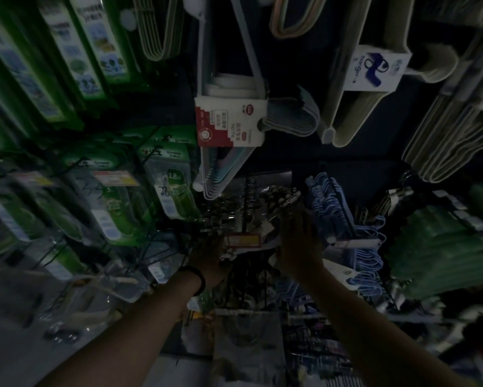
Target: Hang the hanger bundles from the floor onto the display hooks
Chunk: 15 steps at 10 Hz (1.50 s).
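Observation:
The picture is dark and blurred. Both my arms reach up to a display wall. My left hand [207,255], a dark band on its wrist, and my right hand [299,241] are both on a bundle of metal clip hangers [276,202] at a black display hook [244,208] with a red and yellow price tag [243,241]. The fingers of both hands are closed around parts of the bundle. How the bundle sits on the hook is too dim to tell.
White hangers with a red and white card [229,121] hang above. Blue wire hangers [343,216] sit right of my hands, green bundles [441,247] beyond them. Green packaged goods [117,196] fill the left wall. Beige hangers with a white label [374,68] hang upper right.

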Each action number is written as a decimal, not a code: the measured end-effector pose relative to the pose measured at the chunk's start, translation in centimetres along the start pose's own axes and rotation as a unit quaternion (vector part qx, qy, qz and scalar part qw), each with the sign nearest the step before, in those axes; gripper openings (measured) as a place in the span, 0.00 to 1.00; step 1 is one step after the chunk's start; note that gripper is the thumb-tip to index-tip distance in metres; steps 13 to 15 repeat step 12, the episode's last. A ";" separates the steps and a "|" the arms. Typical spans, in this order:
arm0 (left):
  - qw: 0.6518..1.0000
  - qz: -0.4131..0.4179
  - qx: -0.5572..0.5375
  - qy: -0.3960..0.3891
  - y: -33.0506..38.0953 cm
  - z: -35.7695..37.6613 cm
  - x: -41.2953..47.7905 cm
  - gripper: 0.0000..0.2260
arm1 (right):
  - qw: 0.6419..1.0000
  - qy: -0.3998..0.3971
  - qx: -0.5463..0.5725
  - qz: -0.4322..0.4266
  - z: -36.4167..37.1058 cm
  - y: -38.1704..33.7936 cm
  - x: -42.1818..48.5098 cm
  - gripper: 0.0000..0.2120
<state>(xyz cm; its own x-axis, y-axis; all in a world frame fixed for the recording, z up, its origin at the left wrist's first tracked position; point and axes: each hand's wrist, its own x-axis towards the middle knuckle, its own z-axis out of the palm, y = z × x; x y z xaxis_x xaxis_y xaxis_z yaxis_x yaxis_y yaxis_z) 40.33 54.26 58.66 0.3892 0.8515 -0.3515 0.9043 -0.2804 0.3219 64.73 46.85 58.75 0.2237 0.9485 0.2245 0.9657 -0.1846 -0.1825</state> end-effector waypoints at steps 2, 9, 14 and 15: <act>0.998 -0.022 -0.048 0.042 0.1 1.4 -1.5 0.30 | 0.992 -0.103 0.071 0.002 1.3 -0.6 -1.9 0.44; 0.988 0.052 0.076 0.125 -3.0 2.7 -2.4 0.40 | 0.999 -0.041 0.023 -0.016 1.5 -3.7 -0.8 0.45; 0.993 0.058 -0.094 0.046 -3.7 1.4 -10.2 0.12 | 0.990 -0.041 0.138 -0.002 0.9 -4.1 -12.8 0.30; 0.993 0.058 -0.094 0.046 -3.7 1.4 -10.2 0.12 | 0.990 -0.041 0.138 -0.002 0.9 -4.1 -12.8 0.30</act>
